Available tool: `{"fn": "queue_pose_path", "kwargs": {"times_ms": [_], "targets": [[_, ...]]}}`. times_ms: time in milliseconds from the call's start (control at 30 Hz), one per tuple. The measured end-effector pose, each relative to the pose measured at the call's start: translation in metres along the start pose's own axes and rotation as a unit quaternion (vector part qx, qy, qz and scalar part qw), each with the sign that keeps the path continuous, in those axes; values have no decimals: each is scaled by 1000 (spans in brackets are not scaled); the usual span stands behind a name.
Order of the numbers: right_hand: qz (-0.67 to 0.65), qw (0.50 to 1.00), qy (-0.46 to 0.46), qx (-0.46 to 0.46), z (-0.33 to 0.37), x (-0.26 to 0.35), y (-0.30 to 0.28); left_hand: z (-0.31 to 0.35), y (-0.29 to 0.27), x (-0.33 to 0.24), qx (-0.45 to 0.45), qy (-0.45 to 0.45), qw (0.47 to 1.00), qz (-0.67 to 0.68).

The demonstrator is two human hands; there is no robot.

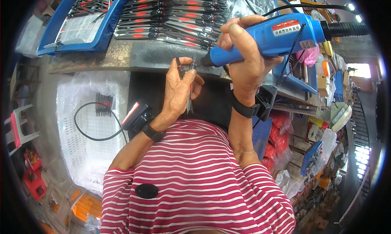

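Note:
My right hand point(250, 57) is wrapped round a blue power screwdriver point(271, 33), tilted with its dark nose point(207, 60) down to the left. That nose is close beside the piece in my left hand point(179, 85); whether they touch, I cannot tell. Between thumb and fingers, the left hand grips a slim black-and-grey tool point(190, 91) with a little red, pointed at its lower end. Similar slim black tools with red inserts point(140, 24) lie stacked in rows on the bench beyond my hands. My fingers partly hide the held tool.
A blue tray point(102, 34) at the far left holds more black-and-red pieces and paper. Below the bench edge point(159, 54) stands a white plastic-lined crate point(81, 144) with a few dark tools point(104, 105) in it. Another blue bin point(299, 83) is at the right. A black cord point(309, 6) trails from the screwdriver.

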State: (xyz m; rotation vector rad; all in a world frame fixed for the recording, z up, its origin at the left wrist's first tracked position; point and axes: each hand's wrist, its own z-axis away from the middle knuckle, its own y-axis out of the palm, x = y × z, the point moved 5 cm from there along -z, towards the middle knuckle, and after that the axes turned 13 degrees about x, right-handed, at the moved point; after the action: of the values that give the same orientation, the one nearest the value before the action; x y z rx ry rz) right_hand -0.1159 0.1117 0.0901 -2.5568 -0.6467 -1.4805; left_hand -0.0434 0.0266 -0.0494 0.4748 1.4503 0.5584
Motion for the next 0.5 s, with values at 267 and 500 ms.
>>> {"fn": "queue_pose_path", "kwargs": {"times_ms": [267,500], "targets": [[-15,1000,-10,9,-2,-1,1,1,7,1,-42,-20,999,9],[-9,999,-28,11,-3,-1,4,2,9,1,-49,-28,998,42]]}}
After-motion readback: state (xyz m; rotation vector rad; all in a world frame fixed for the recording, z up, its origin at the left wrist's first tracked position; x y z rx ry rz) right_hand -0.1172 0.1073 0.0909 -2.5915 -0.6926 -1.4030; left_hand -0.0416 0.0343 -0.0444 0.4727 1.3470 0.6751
